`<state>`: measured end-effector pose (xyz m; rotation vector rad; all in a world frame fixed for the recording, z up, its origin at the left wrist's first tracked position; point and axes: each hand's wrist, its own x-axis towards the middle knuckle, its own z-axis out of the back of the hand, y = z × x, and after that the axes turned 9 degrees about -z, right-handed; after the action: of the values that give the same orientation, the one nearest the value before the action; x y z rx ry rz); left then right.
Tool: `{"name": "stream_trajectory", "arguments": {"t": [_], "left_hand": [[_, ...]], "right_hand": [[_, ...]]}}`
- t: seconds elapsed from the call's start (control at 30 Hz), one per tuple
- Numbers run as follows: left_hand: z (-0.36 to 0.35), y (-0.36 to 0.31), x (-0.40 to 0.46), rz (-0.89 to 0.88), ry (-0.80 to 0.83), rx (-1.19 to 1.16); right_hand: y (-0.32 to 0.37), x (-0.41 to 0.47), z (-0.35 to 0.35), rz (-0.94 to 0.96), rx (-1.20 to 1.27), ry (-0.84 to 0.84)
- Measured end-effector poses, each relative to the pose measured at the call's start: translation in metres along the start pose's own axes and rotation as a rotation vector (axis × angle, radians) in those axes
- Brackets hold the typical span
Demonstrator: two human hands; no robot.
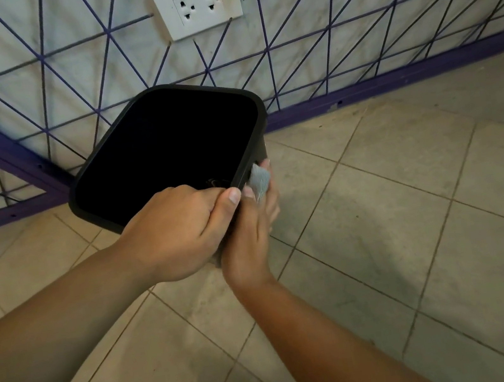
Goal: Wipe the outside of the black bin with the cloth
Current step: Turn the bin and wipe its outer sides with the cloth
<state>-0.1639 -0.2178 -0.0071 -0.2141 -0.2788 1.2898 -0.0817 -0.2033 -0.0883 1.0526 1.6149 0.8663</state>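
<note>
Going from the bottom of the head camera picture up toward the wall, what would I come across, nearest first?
Tiled floor → right hand holding the grey cloth → black bin → purple skirting → white wall socket.

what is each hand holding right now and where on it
The left hand grips the black plastic bin by its near rim corner. The right hand presses a grey cloth against the bin's outer side, just below that rim.

2 bare forearms, no sleeves, watch or rings; hands (181,232) w/ short nails.
</note>
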Motion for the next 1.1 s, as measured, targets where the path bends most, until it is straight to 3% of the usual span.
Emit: {"name": "stream_trajectory", "arguments": {"t": [0.07,0.2,0.3,0.4,0.63,0.87,1.0,1.1], "left_hand": [[0.000,-0.001,0.002,-0.001,-0.025,0.011],[0.003,-0.003,0.008,0.015,-0.036,0.024],[0.006,-0.005,0.008,0.037,0.008,0.006],[0.007,-0.006,0.009,0.073,0.025,-0.043],[0.007,-0.008,0.008,0.097,0.038,0.018],[0.007,-0.011,0.002,0.139,0.041,0.037],[0.006,-0.012,0.000,0.156,0.025,0.040],[0.007,-0.012,-0.001,0.171,0.025,0.038]], "right_hand": [[-0.009,0.011,0.005,-0.009,-0.038,-0.016],[-0.011,0.052,0.014,-0.268,-0.117,-0.015],[-0.007,0.068,0.035,-0.302,-0.187,-0.016],[0.000,0.076,0.056,-0.351,-0.224,-0.023],[0.024,0.062,0.096,-0.670,-0.316,0.063],[0.014,0.041,0.115,-0.365,-1.432,0.215],[0.005,0.044,0.128,-0.374,-1.532,0.107],[0.016,0.042,0.131,-0.211,-1.612,0.081]]}}
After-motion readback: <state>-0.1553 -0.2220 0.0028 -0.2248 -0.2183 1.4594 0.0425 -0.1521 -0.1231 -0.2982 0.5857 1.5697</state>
